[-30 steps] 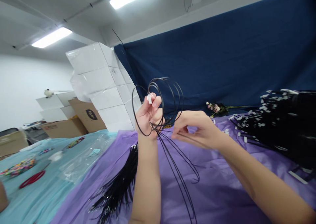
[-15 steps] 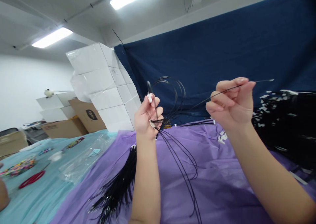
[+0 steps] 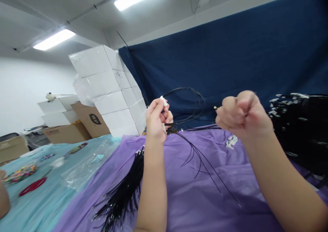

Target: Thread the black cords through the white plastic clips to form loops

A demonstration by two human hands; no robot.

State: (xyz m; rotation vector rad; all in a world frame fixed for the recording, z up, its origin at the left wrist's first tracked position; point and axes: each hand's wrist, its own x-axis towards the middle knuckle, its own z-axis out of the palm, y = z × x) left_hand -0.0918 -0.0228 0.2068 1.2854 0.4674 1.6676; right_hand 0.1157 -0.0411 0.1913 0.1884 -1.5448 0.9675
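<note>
My left hand point(image 3: 156, 117) is closed, pinching a small white tag point(image 3: 163, 100) between thumb and finger. Thin black cords point(image 3: 184, 88) curve away from it in a loop to the right. A second white piece point(image 3: 164, 127) sits against the palm, and loose cord ends hang from there over the purple cloth. My right hand point(image 3: 244, 116) is raised to the right, curled into a fist and slightly blurred. At its left side a small pale bit point(image 3: 215, 108) pokes out; the rest of what it grips is hidden.
A bundle of black cords point(image 3: 125, 187) lies on the purple cloth point(image 3: 205, 204). At right is a big heap of black cords with white tags point(image 3: 299, 133). White boxes point(image 3: 112, 99) stand behind. On the left, colourful beads point(image 3: 22, 172) and red cord point(image 3: 33, 186) lie near another person's arm point(image 3: 3, 198).
My right hand has gone from pinching a cord near its tip to a closed fist, slightly lower and further right. My left hand has shifted a little right, and the hanging cords have swung right.
</note>
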